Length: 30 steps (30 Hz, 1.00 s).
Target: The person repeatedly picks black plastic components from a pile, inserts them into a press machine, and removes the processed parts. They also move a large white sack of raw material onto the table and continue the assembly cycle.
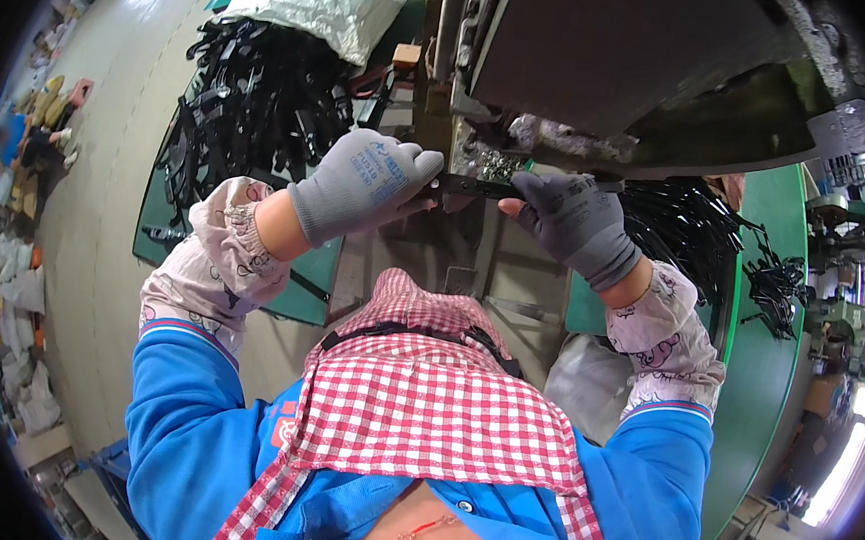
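A narrow black strip-like part (480, 186) with holes spans the gap between my two hands, level in front of the machine. My left hand (366, 183), in a grey glove, is closed on its left end. Gripping the other end between thumb and fingers is my right hand (574, 225), gloved the same way. Just beyond the part is the machine's work area (488, 159), with shiny metal scraps about it. The exact shape of the part's ends is hidden by my fingers.
Overhead at the right looms a large dark machine (607, 72). Black parts (253, 107) are heaped at the left below a white sack (316, 6). More black parts (681, 227) lie at the right, beside a green table (772, 224) bearing a smaller bunch (776, 289).
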Each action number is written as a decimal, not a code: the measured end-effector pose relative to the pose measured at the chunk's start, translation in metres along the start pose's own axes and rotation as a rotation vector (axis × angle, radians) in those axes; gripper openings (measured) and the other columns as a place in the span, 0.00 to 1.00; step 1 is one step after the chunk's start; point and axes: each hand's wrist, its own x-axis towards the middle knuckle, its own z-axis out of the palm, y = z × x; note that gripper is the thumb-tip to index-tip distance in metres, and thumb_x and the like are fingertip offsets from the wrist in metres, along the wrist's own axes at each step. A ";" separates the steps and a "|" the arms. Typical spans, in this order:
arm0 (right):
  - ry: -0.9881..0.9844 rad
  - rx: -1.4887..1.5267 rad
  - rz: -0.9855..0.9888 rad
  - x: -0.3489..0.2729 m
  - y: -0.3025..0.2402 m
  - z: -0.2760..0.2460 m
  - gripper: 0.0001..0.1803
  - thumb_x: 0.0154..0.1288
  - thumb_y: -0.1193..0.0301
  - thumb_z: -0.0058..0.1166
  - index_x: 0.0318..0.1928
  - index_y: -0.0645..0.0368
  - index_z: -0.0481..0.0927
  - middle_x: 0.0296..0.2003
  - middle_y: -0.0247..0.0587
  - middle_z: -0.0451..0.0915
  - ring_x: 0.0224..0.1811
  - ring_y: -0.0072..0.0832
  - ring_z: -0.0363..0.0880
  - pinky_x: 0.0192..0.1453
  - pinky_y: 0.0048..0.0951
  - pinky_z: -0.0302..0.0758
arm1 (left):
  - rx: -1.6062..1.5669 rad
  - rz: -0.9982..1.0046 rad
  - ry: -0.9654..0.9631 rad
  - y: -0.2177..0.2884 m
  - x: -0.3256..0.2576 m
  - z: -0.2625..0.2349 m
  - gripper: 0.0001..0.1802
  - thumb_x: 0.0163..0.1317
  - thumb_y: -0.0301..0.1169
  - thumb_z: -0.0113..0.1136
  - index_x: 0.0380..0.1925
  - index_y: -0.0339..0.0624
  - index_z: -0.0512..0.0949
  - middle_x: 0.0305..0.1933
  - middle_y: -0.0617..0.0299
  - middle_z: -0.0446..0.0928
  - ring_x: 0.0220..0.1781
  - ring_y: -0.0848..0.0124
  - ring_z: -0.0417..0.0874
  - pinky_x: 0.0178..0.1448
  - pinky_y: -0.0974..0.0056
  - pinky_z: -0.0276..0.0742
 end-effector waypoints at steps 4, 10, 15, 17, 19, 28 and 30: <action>0.408 -0.187 -0.061 0.010 0.011 -0.009 0.21 0.66 0.48 0.60 0.50 0.47 0.82 0.44 0.36 0.83 0.44 0.35 0.83 0.46 0.37 0.80 | -0.028 0.044 0.184 -0.018 0.025 -0.009 0.17 0.55 0.41 0.68 0.41 0.46 0.77 0.35 0.60 0.79 0.37 0.58 0.83 0.37 0.57 0.78; 0.125 -0.167 0.090 -0.001 0.021 0.015 0.25 0.71 0.43 0.49 0.47 0.50 0.82 0.42 0.39 0.82 0.43 0.38 0.81 0.46 0.39 0.77 | 0.018 0.203 0.175 -0.033 0.035 0.010 0.20 0.63 0.46 0.61 0.47 0.45 0.76 0.31 0.60 0.79 0.34 0.60 0.85 0.35 0.57 0.78; -0.535 0.636 0.375 0.019 0.029 0.011 0.31 0.75 0.41 0.39 0.41 0.57 0.80 0.29 0.41 0.79 0.33 0.38 0.78 0.43 0.38 0.74 | -0.166 0.357 -0.085 -0.056 0.057 0.006 0.23 0.66 0.44 0.59 0.54 0.40 0.74 0.30 0.52 0.81 0.38 0.52 0.85 0.41 0.52 0.79; -0.603 0.758 0.393 0.026 0.025 -0.001 0.33 0.76 0.40 0.34 0.36 0.58 0.78 0.21 0.37 0.75 0.25 0.33 0.73 0.37 0.38 0.72 | -0.120 0.265 -0.263 -0.053 0.066 0.000 0.22 0.65 0.43 0.60 0.53 0.41 0.74 0.37 0.51 0.81 0.38 0.53 0.85 0.42 0.53 0.79; -0.473 0.814 0.337 0.016 0.019 0.009 0.31 0.76 0.42 0.38 0.40 0.56 0.82 0.23 0.32 0.76 0.26 0.21 0.72 0.37 0.30 0.73 | 0.021 0.318 -0.144 -0.058 0.068 0.003 0.24 0.62 0.42 0.62 0.54 0.41 0.74 0.44 0.50 0.80 0.44 0.51 0.83 0.47 0.52 0.78; -0.173 0.468 0.635 0.038 0.043 0.144 0.27 0.76 0.49 0.38 0.59 0.53 0.79 0.55 0.50 0.81 0.55 0.49 0.80 0.61 0.48 0.73 | -2.177 -0.415 -0.036 0.096 0.010 0.099 0.22 0.68 0.34 0.60 0.57 0.36 0.68 0.46 0.61 0.75 0.44 0.72 0.77 0.51 0.63 0.77; -0.275 0.247 0.830 0.036 0.057 0.191 0.29 0.73 0.48 0.37 0.61 0.52 0.77 0.58 0.54 0.78 0.59 0.53 0.77 0.63 0.49 0.72 | -2.160 -0.213 -0.299 0.134 0.017 0.079 0.22 0.72 0.35 0.56 0.60 0.33 0.68 0.49 0.59 0.78 0.45 0.72 0.80 0.51 0.65 0.77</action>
